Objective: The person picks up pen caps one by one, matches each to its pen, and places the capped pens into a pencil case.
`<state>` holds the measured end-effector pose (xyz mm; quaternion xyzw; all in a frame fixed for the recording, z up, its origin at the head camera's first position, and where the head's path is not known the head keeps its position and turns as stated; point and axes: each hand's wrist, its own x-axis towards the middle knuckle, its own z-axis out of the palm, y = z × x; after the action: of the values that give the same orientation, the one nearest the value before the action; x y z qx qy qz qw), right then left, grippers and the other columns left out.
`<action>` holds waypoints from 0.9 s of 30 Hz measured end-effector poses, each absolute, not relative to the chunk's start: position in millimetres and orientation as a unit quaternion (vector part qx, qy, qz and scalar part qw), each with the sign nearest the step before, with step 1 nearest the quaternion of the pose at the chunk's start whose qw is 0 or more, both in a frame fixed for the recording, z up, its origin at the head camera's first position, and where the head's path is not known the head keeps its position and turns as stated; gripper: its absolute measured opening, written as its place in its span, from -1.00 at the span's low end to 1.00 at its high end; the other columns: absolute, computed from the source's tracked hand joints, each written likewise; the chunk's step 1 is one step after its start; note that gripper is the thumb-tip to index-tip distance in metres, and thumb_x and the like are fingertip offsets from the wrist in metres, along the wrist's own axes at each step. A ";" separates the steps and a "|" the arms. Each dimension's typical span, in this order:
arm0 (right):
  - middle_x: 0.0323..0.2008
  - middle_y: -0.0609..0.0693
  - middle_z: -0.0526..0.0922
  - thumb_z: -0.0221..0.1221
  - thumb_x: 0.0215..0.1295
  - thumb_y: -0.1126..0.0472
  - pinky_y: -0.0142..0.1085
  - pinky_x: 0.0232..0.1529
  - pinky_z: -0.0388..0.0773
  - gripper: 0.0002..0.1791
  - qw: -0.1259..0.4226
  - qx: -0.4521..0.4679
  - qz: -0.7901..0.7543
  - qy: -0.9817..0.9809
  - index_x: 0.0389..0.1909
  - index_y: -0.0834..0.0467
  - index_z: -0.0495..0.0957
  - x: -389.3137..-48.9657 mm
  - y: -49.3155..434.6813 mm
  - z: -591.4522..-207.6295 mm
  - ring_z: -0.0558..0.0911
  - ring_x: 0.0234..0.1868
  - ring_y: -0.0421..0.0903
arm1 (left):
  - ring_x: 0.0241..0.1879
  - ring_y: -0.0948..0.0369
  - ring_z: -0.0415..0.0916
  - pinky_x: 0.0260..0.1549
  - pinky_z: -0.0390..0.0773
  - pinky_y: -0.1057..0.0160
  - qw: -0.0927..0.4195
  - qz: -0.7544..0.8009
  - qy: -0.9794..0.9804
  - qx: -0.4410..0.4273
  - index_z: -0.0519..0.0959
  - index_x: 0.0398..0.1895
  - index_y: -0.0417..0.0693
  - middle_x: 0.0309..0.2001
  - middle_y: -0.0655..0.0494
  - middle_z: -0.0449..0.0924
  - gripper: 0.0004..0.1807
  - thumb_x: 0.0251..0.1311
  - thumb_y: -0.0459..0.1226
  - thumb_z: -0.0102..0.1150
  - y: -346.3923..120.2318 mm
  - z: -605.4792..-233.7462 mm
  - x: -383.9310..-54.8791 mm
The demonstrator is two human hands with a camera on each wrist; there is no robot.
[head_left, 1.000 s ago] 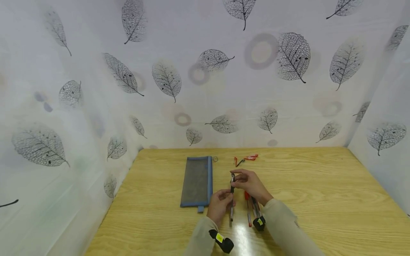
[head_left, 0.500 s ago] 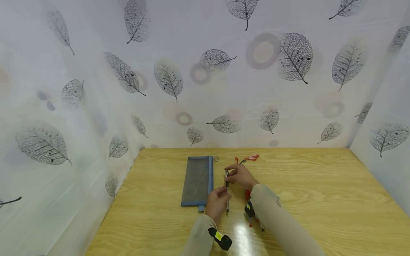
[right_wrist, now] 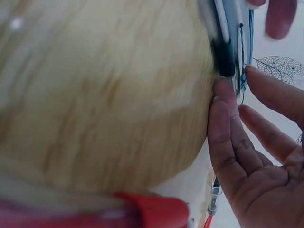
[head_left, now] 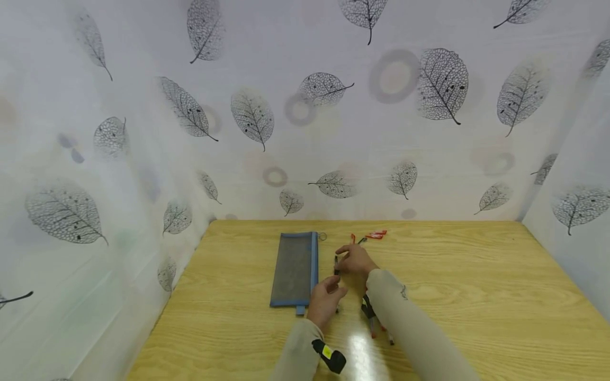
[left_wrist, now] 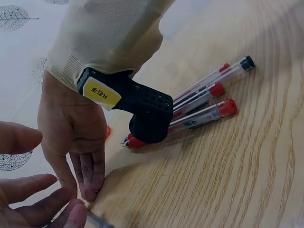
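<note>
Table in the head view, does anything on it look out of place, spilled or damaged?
Nothing looks spilled or damaged. One oddity: what look like red and black caps lie loose near the far edge of the table, apart from the pens, some of which look uncapped in the left wrist view.

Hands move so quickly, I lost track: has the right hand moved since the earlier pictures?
Yes. In the head view, the right hand has come leftward, closer to the pouch.
</note>
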<state>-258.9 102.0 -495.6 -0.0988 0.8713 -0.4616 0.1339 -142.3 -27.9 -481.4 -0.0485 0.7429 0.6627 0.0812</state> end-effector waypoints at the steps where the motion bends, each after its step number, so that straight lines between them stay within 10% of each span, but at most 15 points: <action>1: -0.39 0.09 0.69 0.35 0.07 0.38 -0.18 -0.22 0.60 -0.55 0.131 -0.098 -0.455 0.875 0.03 0.36 0.56 -258.7 102.7 -495.3 0.64 -0.39 -0.08 | 0.22 -0.13 0.36 0.13 0.42 -0.06 0.080 0.661 0.745 -0.046 0.41 0.25 -0.36 0.20 -0.21 0.46 -0.49 0.27 -0.28 0.16 -27.6 -481.3 -142.1; 27: -0.16 0.29 0.64 0.24 0.25 0.34 -0.08 -0.19 0.64 -0.52 0.141 -0.076 -0.555 0.817 0.15 0.46 0.43 -263.3 157.8 -476.2 0.67 -0.22 0.22 | -0.18 0.07 0.61 -0.24 0.64 0.11 0.138 0.692 0.708 -0.029 0.42 0.21 -0.37 -0.05 -0.10 0.58 -0.50 0.22 -0.33 0.22 -5.9 -489.0 -138.9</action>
<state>-263.3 157.8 -476.2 -0.0764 0.8165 -0.5545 0.1413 -138.9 -5.9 -489.0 -0.0291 0.7076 0.6924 0.1380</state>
